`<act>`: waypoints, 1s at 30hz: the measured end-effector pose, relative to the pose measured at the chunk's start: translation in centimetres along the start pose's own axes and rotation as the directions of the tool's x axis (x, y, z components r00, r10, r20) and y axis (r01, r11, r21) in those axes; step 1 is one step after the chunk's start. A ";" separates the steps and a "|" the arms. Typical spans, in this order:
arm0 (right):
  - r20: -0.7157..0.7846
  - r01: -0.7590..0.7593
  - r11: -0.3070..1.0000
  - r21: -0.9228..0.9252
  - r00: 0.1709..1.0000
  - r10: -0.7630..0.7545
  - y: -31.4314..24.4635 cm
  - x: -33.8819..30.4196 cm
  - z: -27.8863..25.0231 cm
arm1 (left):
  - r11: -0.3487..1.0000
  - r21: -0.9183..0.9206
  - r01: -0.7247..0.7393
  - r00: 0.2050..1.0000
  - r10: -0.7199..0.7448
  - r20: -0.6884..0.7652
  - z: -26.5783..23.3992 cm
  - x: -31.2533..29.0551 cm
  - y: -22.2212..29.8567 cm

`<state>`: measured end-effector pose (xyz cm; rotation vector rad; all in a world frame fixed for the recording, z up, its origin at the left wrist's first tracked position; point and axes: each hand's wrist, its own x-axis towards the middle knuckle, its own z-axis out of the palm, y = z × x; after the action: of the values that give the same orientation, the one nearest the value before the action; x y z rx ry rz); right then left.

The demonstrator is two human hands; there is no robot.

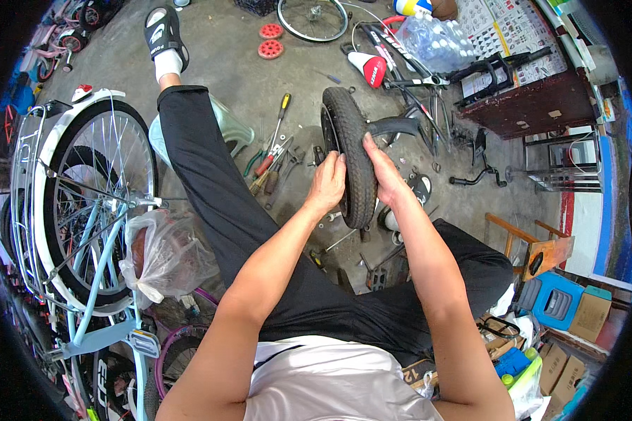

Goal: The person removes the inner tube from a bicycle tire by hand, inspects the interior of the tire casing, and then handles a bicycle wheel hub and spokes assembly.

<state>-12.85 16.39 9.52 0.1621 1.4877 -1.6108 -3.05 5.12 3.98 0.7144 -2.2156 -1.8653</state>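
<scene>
Between my knees a small bicycle wheel point(359, 165) with a black knobby tyre stands nearly upright, seen almost edge-on. My left hand point(325, 186) grips its left side, fingers curled at the rim; their tips are partly hidden. My right hand point(386, 172) presses against the tyre's right side with the thumb along the tread, and its other fingers are mostly hidden. A dark curved piece like a mudguard point(393, 126) shows just beyond my right hand. On the floor left of the wheel lie several tools, among them a yellow-handled screwdriver point(284, 109) and a red-handled one point(265, 166).
A light-blue bicycle point(95, 263) stands at the left, a plastic bag point(168, 256) beside it. Farther off lie a bare wheel point(314, 17), two red discs point(270, 49), a bike frame point(400, 67) and bundled bottles point(435, 45). A blue plastic stool point(551, 300) is at the right.
</scene>
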 end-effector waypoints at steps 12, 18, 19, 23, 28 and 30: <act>-0.050 0.025 0.999 -0.020 0.998 -0.026 -0.5 1.4 -0.8 | 0.990 0.101 -0.098 0.985 0.111 -0.134 0.1 -0.1 -0.6; 0.084 0.220 0.975 0.006 0.972 -0.220 3.7 -1.0 -0.3 | 0.994 0.065 -0.093 0.983 0.102 -0.155 0.9 0.4 -2.7; 0.105 0.221 0.973 -0.064 0.971 -0.213 4.1 -1.5 -0.8 | 0.992 0.077 -0.105 0.979 0.116 -0.167 0.9 0.3 -2.5; 0.063 0.219 0.947 -0.236 0.976 -0.210 4.6 -4.1 -0.6 | 0.989 0.057 -0.139 0.962 0.148 -0.228 1.4 0.3 -2.9; -0.025 0.195 0.931 -0.308 0.977 -0.213 4.1 -4.6 -0.2 | 0.983 -0.038 -0.182 0.965 0.171 -0.197 1.5 0.4 -2.5; -0.033 0.184 0.954 -0.238 0.980 -0.197 4.0 -4.9 -0.1 | 0.982 -0.028 -0.186 0.968 0.178 -0.178 1.8 0.8 -2.8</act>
<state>-7.31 19.57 9.70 -0.0726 1.7687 -1.5755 -3.76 6.02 0.79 0.6178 -2.0491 -1.6904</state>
